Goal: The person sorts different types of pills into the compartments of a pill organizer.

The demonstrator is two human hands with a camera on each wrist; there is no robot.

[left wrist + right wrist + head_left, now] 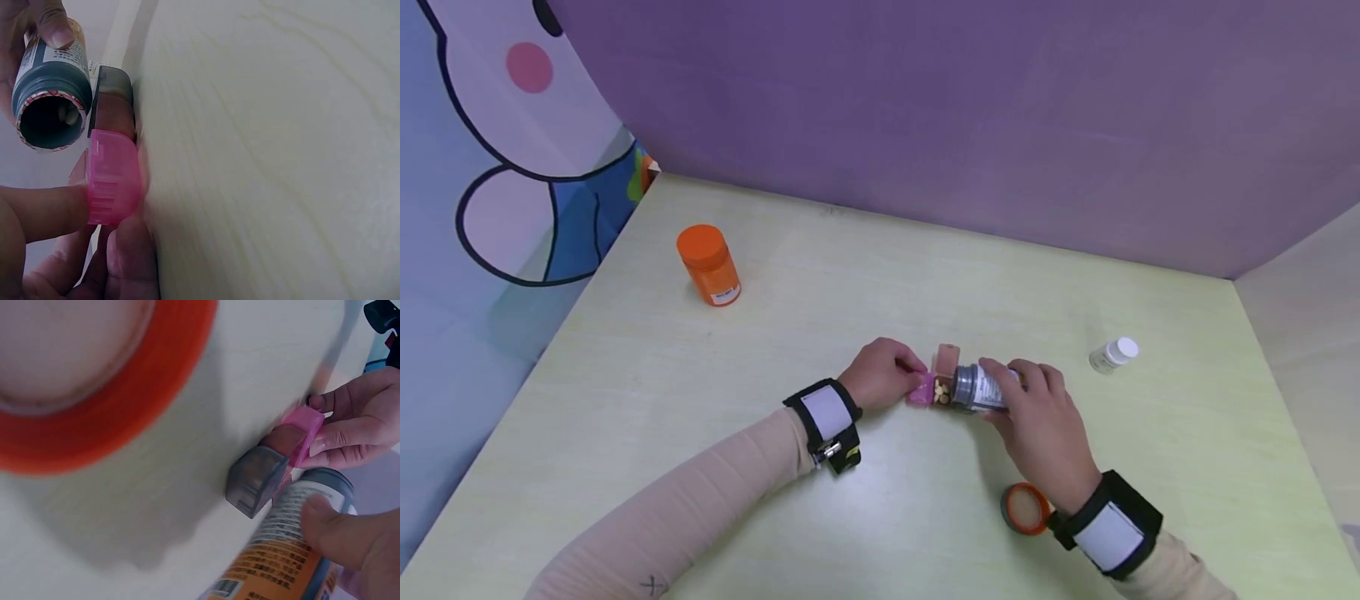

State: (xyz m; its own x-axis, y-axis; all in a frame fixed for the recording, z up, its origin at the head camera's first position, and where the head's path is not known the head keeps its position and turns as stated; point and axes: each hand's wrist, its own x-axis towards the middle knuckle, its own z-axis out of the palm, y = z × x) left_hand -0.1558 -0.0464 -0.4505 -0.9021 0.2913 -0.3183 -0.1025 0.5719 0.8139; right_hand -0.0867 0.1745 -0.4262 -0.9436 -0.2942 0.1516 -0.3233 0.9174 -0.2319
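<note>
My left hand [883,373] pinches the pink end of a small pill organizer [921,390], which has pink, brownish and dark grey sections. The brownish section's lid [947,358] stands up, and pale tablets [942,392] show in that section. With thumb and fingers curled round it, my right hand [1045,425] holds a dark pill bottle [269,562] with a white and orange label. The bottle is uncapped and tipped onto its side, its mouth right by the raised-lid section. In the left wrist view, some pale tablets [70,114] lie inside the bottle's mouth [51,122].
An orange jar [709,265] with an orange lid stands at the table's back left. A small white-capped bottle [1114,354] stands to the right. Close to my right wrist lies a round, orange-rimmed ring or cap [1047,504]. A purple wall [925,117] rises behind the table.
</note>
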